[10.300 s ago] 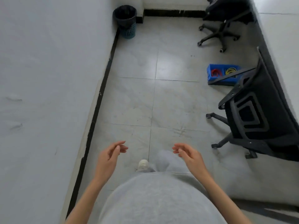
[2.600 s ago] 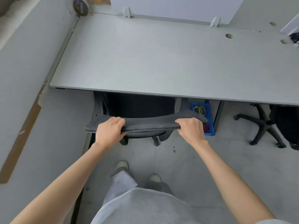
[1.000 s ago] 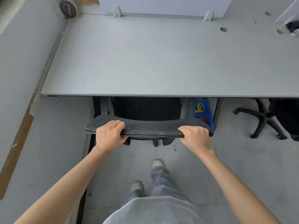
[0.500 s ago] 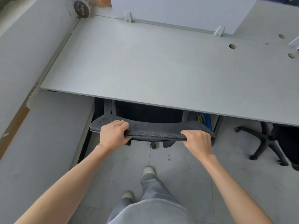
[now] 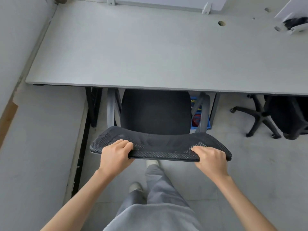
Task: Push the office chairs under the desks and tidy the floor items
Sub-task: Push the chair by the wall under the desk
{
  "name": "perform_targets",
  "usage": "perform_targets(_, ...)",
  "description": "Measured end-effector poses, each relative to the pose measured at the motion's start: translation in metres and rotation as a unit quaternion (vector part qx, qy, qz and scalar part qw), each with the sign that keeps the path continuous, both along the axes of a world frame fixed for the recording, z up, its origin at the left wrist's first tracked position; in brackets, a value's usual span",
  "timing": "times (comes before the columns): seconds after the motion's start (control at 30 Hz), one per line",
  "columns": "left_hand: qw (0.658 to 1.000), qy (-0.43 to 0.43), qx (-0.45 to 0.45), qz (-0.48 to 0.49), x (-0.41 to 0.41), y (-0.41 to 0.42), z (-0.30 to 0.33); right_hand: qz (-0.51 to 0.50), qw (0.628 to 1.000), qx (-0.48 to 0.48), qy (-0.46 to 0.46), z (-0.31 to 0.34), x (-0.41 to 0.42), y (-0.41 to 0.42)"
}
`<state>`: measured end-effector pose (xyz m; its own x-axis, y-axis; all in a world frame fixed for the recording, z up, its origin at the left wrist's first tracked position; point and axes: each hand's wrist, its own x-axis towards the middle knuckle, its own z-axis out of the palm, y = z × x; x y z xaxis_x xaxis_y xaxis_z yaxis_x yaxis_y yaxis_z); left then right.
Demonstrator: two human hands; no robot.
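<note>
A black mesh office chair (image 5: 160, 144) stands in front of me with its seat partly under the grey desk (image 5: 150, 52). My left hand (image 5: 115, 155) grips the left end of the backrest's top edge. My right hand (image 5: 210, 158) grips the right end of the same edge. A blue bin (image 5: 197, 114) holding coloured rings sits on the floor under the desk, mostly hidden behind the chair's right armrest.
A second black chair (image 5: 273, 114) stands under the desk at the right, its star base sticking out. A grey wall with a black skirting runs along the left. My feet and grey trousers are right behind the chair.
The view has closed in on the chair and desk; more of the seat now shows in front of the desk edge. Both hands keep their grip on the backrest. My feet have shifted.
</note>
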<state>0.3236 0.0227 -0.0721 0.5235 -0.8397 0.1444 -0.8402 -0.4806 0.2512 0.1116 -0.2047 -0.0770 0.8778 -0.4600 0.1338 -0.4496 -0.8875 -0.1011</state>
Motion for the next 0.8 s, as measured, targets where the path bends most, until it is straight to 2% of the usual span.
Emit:
perform_targets(0.17,1.000,-0.017,-0.009,-0.005,-0.001,-0.007,0.001,0.029,0.999,-0.011,-0.035,0.000,-0.003,-0.010)
perform_targets(0.3,1.000,-0.027,-0.006,0.008,0.009,-0.027,-0.001,0.019,1.000,0.006,-0.019,-0.003,0.016,-0.040)
perform_targets(0.63,0.998,-0.007,0.015,0.062,0.116,-0.083,0.007,0.007,1.000,-0.003,0.021,0.009,0.148,-0.093)
perform_targets(0.8,0.996,0.014,0.052,0.066,0.161,-0.100,0.009,-0.003,0.999,-0.006,0.034,0.002,0.184,-0.105)
